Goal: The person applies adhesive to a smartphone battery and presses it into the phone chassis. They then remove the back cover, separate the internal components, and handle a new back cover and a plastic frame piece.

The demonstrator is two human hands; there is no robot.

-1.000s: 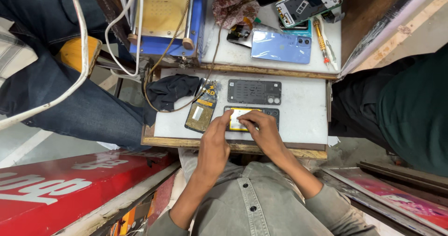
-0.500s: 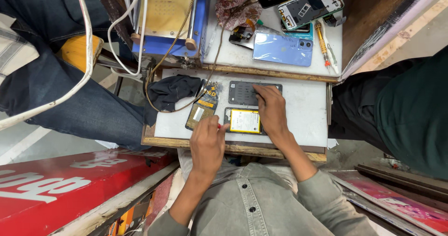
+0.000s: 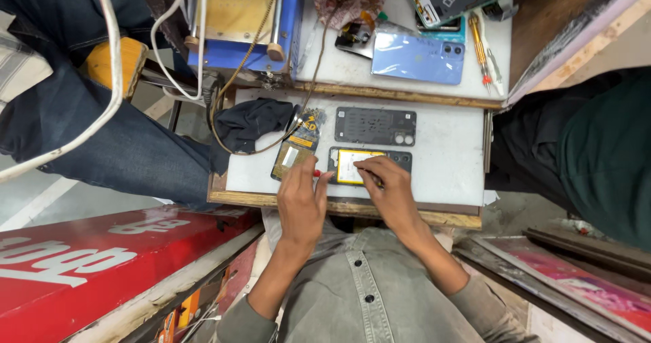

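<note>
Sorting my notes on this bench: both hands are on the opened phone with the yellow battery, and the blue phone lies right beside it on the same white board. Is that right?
Not quite. The head view shows the left hand and right hand at the opened phone, but the blue phone lies on the farther surface beyond the white board, not beside it.

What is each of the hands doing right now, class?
Left hand: loosely open, fingertips at the opened dark phone with yellow battery, holding nothing visible.
Right hand: fingers curled on that phone; grip cannot be told.
</note>
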